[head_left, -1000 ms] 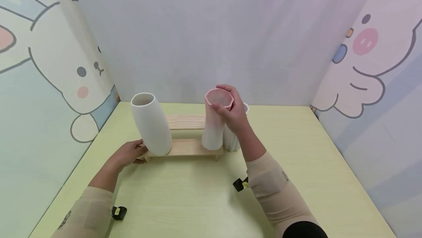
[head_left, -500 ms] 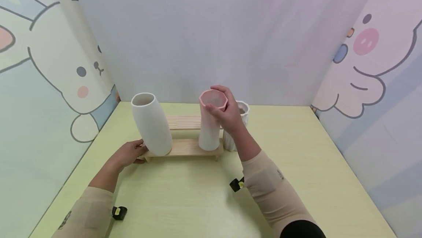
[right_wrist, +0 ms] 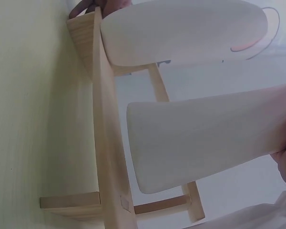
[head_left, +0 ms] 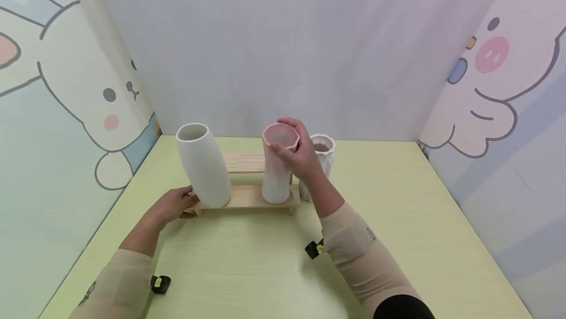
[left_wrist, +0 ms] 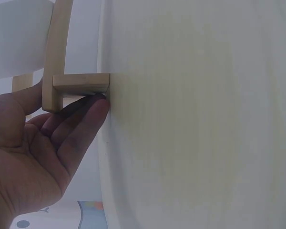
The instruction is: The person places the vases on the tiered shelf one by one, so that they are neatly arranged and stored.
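Note:
My right hand (head_left: 301,154) grips a pink-to-white vase (head_left: 276,176) near its faceted rim, thumb in front and fingers at the back. A narrow gap shows in the right wrist view between this vase's base (right_wrist: 138,148) and the lower board of a two-step wooden stand (head_left: 247,197). On the left part of that board stands a tall plain white vase (head_left: 204,169). My left hand (head_left: 171,206) holds the stand's left end; in the left wrist view its fingers (left_wrist: 83,131) curl under the board beside the leg.
A white fluted vase (head_left: 325,154) stands right of the stand, partly behind my right wrist. The pale yellow-green table (head_left: 239,265) extends around it. A grey backdrop (head_left: 283,53) rises behind, with cartoon-printed panels at both sides.
My right hand has carried the pink-to-white vase leftward over the lower board. More of the fluted vase now shows. My left hand and the tall white vase have stayed in place.

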Action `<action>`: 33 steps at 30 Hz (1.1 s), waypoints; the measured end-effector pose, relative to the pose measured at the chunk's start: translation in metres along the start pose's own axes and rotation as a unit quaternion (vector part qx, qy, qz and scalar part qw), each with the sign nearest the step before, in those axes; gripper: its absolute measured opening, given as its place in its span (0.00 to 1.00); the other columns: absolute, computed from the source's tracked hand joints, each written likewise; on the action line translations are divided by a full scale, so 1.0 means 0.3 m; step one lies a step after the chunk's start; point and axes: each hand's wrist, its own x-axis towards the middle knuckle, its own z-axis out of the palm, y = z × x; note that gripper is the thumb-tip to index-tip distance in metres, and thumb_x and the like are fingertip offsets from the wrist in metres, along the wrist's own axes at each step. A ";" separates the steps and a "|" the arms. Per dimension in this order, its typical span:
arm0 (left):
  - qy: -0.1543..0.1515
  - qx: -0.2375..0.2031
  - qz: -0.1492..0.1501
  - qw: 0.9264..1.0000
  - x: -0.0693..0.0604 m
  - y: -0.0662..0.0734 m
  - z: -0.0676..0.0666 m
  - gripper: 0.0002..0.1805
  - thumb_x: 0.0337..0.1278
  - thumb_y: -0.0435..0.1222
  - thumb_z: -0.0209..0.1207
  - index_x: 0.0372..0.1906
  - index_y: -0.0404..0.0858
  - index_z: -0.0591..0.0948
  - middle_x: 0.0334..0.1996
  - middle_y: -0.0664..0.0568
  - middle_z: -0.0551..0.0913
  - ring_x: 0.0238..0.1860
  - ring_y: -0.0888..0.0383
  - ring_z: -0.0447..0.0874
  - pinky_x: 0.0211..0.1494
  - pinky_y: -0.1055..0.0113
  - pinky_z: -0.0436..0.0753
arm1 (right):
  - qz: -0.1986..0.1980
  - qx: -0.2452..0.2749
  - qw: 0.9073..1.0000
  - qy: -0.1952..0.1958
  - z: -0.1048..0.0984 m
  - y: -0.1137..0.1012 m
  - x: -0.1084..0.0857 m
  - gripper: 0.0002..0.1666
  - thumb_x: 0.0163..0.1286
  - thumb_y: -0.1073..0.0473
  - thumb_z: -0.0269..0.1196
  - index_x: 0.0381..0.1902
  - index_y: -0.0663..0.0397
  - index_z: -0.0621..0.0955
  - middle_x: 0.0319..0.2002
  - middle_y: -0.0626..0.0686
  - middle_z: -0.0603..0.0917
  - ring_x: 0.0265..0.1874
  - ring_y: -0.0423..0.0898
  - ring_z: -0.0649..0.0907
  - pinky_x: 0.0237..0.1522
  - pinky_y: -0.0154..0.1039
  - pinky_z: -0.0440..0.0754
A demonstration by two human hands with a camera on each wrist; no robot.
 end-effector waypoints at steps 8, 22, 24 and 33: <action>0.000 0.002 -0.003 1.000 0.000 0.002 0.002 0.38 0.72 0.54 0.50 0.77 0.39 0.57 0.68 0.31 0.67 0.66 0.36 0.71 0.51 0.57 0.88 | -0.009 -0.017 1.000 0.003 0.012 0.027 -0.015 0.49 0.50 0.29 0.71 0.63 0.46 0.71 0.50 0.58 0.79 0.45 0.49 0.80 0.39 0.39 0.86; 0.002 0.008 -0.001 1.000 0.002 0.008 0.006 0.39 0.72 0.55 0.49 0.77 0.40 0.56 0.69 0.31 0.66 0.67 0.36 0.70 0.51 0.57 0.88 | 0.004 -0.026 1.000 -0.012 0.032 0.038 -0.031 0.46 0.52 0.32 0.71 0.65 0.38 0.69 0.52 0.56 0.77 0.47 0.50 0.80 0.41 0.42 0.86; 0.003 0.007 0.000 1.000 0.003 0.009 0.006 0.39 0.72 0.55 0.49 0.77 0.39 0.56 0.69 0.31 0.66 0.67 0.35 0.69 0.51 0.57 0.88 | 0.001 -0.023 1.000 -0.008 0.034 0.039 -0.033 0.45 0.53 0.33 0.71 0.65 0.38 0.69 0.52 0.56 0.77 0.47 0.50 0.80 0.41 0.42 0.86; 0.001 0.010 -0.004 1.000 -0.003 0.007 0.006 0.39 0.72 0.55 0.48 0.77 0.39 0.55 0.69 0.30 0.65 0.67 0.35 0.68 0.52 0.57 0.88 | -0.011 -0.012 1.000 0.002 0.053 0.048 -0.031 0.45 0.53 0.34 0.71 0.64 0.41 0.69 0.52 0.57 0.78 0.47 0.50 0.79 0.41 0.42 0.86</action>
